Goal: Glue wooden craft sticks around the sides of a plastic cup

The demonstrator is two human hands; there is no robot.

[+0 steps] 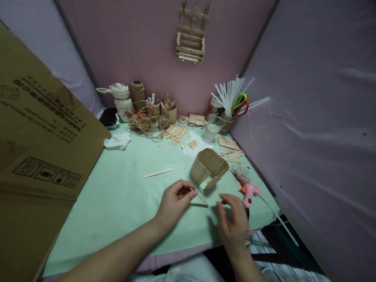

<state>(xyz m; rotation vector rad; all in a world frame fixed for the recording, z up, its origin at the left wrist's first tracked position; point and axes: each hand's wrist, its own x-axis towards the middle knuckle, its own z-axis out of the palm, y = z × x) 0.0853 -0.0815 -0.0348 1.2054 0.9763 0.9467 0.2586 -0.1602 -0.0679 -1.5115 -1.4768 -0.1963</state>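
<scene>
My left hand [174, 203] pinches one end of a thin wooden stick [201, 199] just above the pale green table [117, 196]. My right hand [233, 221] is beside it, fingers curled near the stick's other end; whether they touch it I cannot tell. Just beyond both hands lies a curved wall of glued popsicle sticks [208, 167], tipped on its side. A pink glue gun [248, 190] rests to the right of my right hand.
A loose popsicle stick [158, 172] lies mid-table. At the back stand a cream jug [122, 100], twine [147, 123], stick piles [176, 132], a glass cup [213, 127] and a jar of glue rods with scissors [232, 103]. Cardboard [38, 156] leans at left; a stick basket [190, 39] hangs on the wall.
</scene>
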